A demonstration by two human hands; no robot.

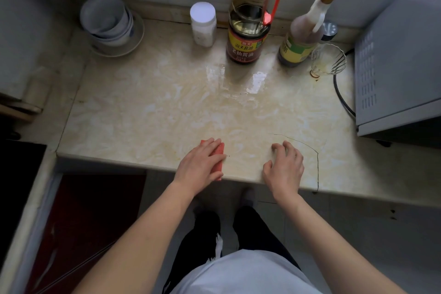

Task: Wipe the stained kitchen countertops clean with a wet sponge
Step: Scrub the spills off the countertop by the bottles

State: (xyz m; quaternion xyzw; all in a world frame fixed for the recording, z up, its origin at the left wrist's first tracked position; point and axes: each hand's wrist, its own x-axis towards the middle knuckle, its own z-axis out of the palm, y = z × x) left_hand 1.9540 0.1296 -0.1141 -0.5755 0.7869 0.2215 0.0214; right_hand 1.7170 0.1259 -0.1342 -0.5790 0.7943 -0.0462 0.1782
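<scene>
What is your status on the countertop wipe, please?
Left hand pressing sponge flat at front edge of countertop. Right hand empty, resting on countertop. Bottles and glass bowl crowd the back.

The sponge (218, 159) is a flat pinkish-red block lying at the near edge of the countertop (155, 107). My left hand (202, 162) rests flat on it, so only its right side and a far corner show. The countertop is cream marbled stone, smeared with yellowish stains, with a glossy wet patch toward the back and a thin dark crack near its front right.
</scene>
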